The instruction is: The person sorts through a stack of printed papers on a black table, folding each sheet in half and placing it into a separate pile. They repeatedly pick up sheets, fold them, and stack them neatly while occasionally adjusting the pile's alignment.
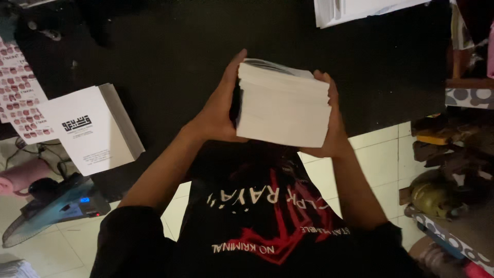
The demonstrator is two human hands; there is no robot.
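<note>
A thick white stack of books or printed pages (283,105) sits upright between both hands above the edge of a black table (170,56). My left hand (220,105) presses against the stack's left side, thumb pointing up. Against the right side lies my right hand (332,121), fingers curled around the far edge. The page edges face me.
A white book stack with a printed back cover (92,128) lies at the table's left edge. Printed sheets (18,92) lie far left and white paper (355,10) at the top. A blue fan (56,208) stands on the tiled floor; shoes and a helmet (437,193) are at right.
</note>
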